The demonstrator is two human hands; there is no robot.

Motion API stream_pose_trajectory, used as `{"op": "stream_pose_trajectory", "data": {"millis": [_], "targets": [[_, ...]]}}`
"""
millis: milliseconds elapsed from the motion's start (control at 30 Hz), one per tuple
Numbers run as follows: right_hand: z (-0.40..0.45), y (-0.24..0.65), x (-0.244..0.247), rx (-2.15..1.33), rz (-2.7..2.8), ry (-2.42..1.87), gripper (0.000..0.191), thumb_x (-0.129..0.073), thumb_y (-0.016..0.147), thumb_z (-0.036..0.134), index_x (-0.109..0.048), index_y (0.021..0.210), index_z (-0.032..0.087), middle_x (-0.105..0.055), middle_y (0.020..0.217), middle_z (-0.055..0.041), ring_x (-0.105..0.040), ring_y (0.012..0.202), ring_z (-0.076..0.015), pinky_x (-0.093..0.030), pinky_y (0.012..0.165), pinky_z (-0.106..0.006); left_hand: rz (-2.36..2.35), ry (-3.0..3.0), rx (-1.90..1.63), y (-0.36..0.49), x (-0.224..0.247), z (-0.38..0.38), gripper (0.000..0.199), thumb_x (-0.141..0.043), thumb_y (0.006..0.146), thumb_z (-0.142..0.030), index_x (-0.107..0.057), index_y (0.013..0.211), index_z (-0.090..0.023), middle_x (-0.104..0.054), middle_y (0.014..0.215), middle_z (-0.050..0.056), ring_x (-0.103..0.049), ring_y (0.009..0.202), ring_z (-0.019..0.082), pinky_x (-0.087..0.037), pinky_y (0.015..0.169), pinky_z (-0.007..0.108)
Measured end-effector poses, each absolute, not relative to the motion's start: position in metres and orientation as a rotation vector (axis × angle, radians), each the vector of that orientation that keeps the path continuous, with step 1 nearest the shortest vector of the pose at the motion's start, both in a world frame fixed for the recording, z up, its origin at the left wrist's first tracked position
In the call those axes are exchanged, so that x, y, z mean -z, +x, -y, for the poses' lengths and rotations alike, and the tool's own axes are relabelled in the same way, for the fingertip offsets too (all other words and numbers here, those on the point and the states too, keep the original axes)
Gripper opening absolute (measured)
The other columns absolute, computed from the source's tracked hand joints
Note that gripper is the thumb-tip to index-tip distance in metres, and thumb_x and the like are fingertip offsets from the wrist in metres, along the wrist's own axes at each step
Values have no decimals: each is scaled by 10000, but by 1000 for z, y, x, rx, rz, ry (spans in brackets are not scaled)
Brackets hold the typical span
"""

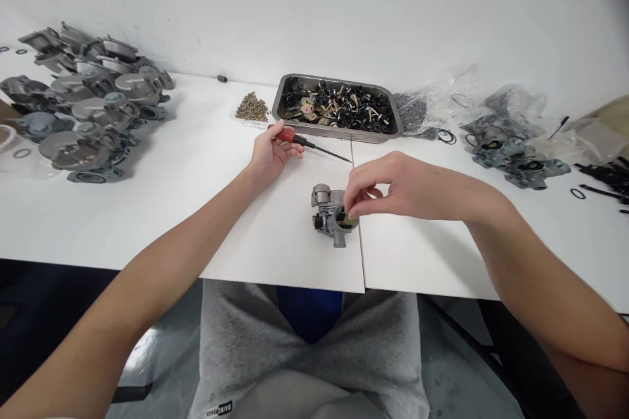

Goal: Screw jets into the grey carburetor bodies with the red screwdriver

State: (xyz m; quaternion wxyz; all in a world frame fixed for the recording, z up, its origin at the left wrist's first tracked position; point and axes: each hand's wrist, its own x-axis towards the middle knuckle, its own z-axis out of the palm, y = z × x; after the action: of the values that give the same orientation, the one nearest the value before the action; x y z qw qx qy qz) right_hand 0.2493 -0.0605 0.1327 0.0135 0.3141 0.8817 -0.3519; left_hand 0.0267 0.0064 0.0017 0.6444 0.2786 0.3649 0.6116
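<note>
While my left hand [269,154] grips the screwdriver [307,141], its shaft pointing right along the counter [196,209], the carburetor [331,215] sits just right of it, under my right hand [393,186], whose fingers [354,200] pinch a small part at its opening.

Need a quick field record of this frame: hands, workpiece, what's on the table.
left hand: shut on red-handled screwdriver, which lies on the white table
right hand: fingertips pinch a small brass part at the carburetor's opening
carburetor: grey metal, on the table in front of the person
metal tray: full of small black and brass parts
screw pile: left of tray
far left: heap of grey carburetors
far right: plastic bags, more carburetor bodies
</note>
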Motion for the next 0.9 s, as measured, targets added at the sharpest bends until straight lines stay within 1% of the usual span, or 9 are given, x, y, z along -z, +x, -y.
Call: {"op": "stream_pose_trajectory", "data": {"millis": [267, 400, 500, 633, 667, 733, 800, 833, 900], "targets": [[59, 244, -125, 1055, -2673, 892, 181, -586, 878, 308, -741, 861, 216, -711, 848, 0, -607, 746, -133, -410, 662, -267, -832, 634, -1376, 27, -2, -6, 292, -609, 825, -428, -531, 767, -153, -621, 622, 23, -630, 512, 140, -502, 480, 240], [62, 242, -125, 1006, -2697, 914, 153, -584, 874, 301, -709, 901, 217, -686, 822, -1, -583, 710, -133, -403, 642, -270, -835, 642, -1371, 28, -3, -6, 282, -596, 829, -426, -535, 759, -160, -618, 609, 20, -626, 515, 134, -500, 483, 237], [61, 241, -120, 956, -2790, 944, 177, -601, 866, 311, -666, 994, 208, -675, 924, -32, -572, 753, -144, -410, 656, -274, -851, 641, -1363, 28, -4, -6, 282, -592, 830, -430, -538, 751, -165, -628, 621, 21, -624, 517, 130, -499, 489, 237], [51, 249, -111, 985, -2859, 944, 322, -624, 867, 429, -643, 1110, 220, -649, 1082, -63, -581, 877, -174, -456, 740, -300, -856, 631, -1362, 27, -3, -6, 298, -611, 820, -446, -545, 751, -164, -643, 652, 31, -626, 516, 132, -499, 493, 243], [47, 252, -110, 1015, -2854, 928, 360, -637, 855, 460, -641, 1134, 232, -642, 1122, -63, -586, 929, -184, -469, 788, -315, -857, 630, -1367, 27, -3, -6, 296, -613, 819, -444, -546, 750, -165, -643, 651, 31, -627, 517, 132, -501, 493, 244], [39, 260, -108, 1064, -2832, 845, 466, -699, 799, 488, -624, 1205, 272, -588, 1282, -59, -563, 1119, -217, -454, 947, -360, -862, 630, -1381, 26, -4, -6, 287, -608, 820, -438, -548, 748, -167, -646, 654, 32, -628, 519, 134, -503, 490, 248], [31, 266, -105, 1100, -2799, 717, 635, -775, 720, 474, -571, 1303, 328, -452, 1470, -37, -436, 1337, -251, -355, 1105, -404, -867, 634, -1405, 23, -6, -5, 271, -593, 827, -422, -553, 748, -166, -651, 658, 32, -625, 516, 133, -501, 482, 249], [28, 268, -103, 1119, -2779, 656, 709, -797, 695, 458, -536, 1345, 351, -374, 1536, -22, -356, 1410, -257, -300, 1152, -414, -868, 639, -1419, 21, -9, -5, 262, -583, 832, -412, -557, 750, -164, -653, 658, 31, -622, 514, 129, -499, 479, 246], [23, 268, -98, 1175, -2740, 557, 770, -804, 694, 419, -487, 1394, 365, -270, 1598, -9, -256, 1475, -247, -247, 1186, -405, -861, 653, -1448, 17, -17, -3, 247, -563, 840, -393, -571, 763, -158, -659, 661, 30, -614, 510, 117, -498, 479, 232]]}}
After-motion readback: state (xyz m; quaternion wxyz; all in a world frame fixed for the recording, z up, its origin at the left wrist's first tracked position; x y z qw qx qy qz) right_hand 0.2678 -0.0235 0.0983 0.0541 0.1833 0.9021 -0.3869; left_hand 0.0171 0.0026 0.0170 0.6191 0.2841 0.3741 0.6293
